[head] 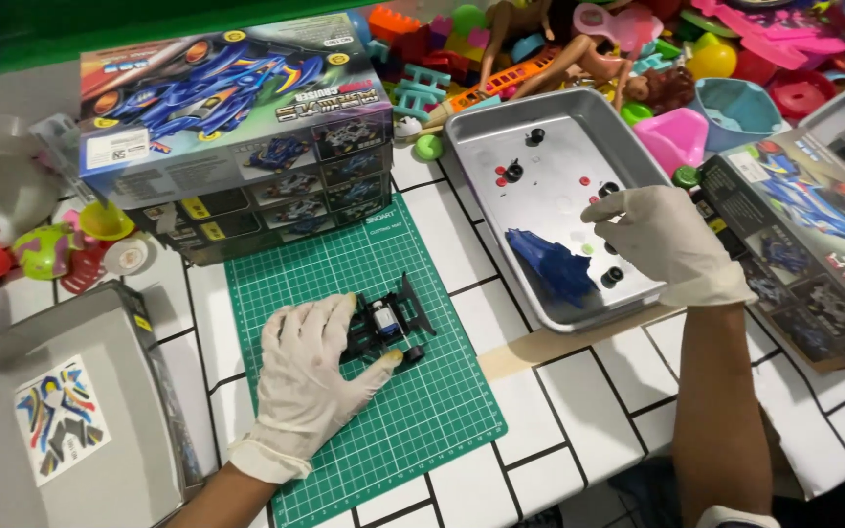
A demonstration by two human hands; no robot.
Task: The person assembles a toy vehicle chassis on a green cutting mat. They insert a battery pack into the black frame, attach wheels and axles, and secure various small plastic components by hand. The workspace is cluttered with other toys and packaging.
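A black toy car chassis (388, 328) lies on the green cutting mat (413, 411) (tiled tabletop (579, 411) beneath), gripped by the gloved left hand (310, 367). At two o'clock, the right hand (662, 240) hovers, fingers loosely spread, over the metal tray (486, 127) holding a blue car body (552, 262).

Black toy car chassis (383, 328), small motor exposed, lying flat near the middle of the green cutting mat (422, 411). Blue car body shell (552, 264) resting right of that mat.
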